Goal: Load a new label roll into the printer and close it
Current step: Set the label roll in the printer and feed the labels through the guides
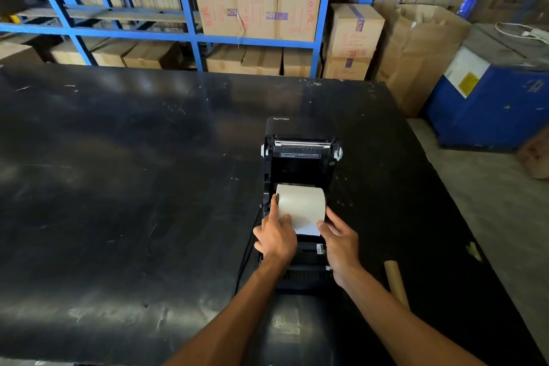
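The printer (300, 205) stands on the black tabletop (133, 187) with its lid (300, 140) raised, and the white label roll (300, 202) sits in the open bay. The left hand (276, 236) grips the roll's left end, fingers on its face, while the right hand (340, 242) pinches the loose paper edge at the roll's lower right. A bare cardboard core (396, 282) lies on the tabletop just right of the printer.
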Motion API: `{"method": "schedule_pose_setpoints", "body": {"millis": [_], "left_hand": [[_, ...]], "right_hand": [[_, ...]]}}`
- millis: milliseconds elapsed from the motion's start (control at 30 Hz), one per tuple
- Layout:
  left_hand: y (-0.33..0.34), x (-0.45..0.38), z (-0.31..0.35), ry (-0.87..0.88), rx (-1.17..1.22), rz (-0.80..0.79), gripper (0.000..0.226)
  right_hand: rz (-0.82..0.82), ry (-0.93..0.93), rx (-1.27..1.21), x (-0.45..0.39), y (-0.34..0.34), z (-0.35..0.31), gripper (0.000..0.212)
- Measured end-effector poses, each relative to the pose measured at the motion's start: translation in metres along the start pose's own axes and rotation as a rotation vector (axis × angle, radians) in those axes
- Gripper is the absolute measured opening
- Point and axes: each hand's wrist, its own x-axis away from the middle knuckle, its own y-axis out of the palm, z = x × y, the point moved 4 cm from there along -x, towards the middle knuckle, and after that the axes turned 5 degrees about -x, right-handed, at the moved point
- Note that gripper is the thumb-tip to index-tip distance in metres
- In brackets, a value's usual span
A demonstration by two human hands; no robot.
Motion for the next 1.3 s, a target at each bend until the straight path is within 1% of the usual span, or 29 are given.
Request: {"method": "schedule_pose_setpoints", "body": {"millis": [267,400,500,567,800,967,1100,1200,1300], "left_hand": [[-0.001,-0.006,-0.001,-0.032,-0.046,-0.058,0.057],[0.000,-0.009,0.001,-0.002,-0.181,-0.096,0.051],[-0.003,-0.008,-0.002,-0.065,-0.077,-0.087,0.055],[-0.004,-0.006,-0.002,-0.066,-0.048,-0.084,0.057],[-0.001,-0.011,-0.004,-0.056,-0.087,-0.072,0.057],[-0.002,-0.014,-0.008,-0.032,-0.100,-0.071,0.056],[-0.006,-0.016,-0.012,-0.037,-0.023,-0.057,0.061],[-0.012,-0.014,-0.016,-0.051,0.062,-0.004,0.067],[-0.015,-0.012,-0.017,-0.090,0.103,0.010,0.053]], "right_hand": [[0.006,0.011,0.039,-0.005,0.002,0.004,0.044],[0.019,0.017,0.052,-0.007,0.003,0.005,0.044],[0.027,0.023,0.064,-0.007,0.005,0.005,0.044],[0.033,0.025,0.066,-0.007,0.005,0.005,0.044],[0.065,0.007,0.095,-0.007,0.006,0.004,0.045],[0.103,-0.031,0.219,-0.008,0.006,0.001,0.043],[0.122,-0.054,0.351,-0.004,0.007,0.000,0.041],[0.171,-0.021,0.365,-0.001,0.007,-0.002,0.032],[0.172,0.038,0.316,-0.001,0.005,-0.005,0.025]]}}
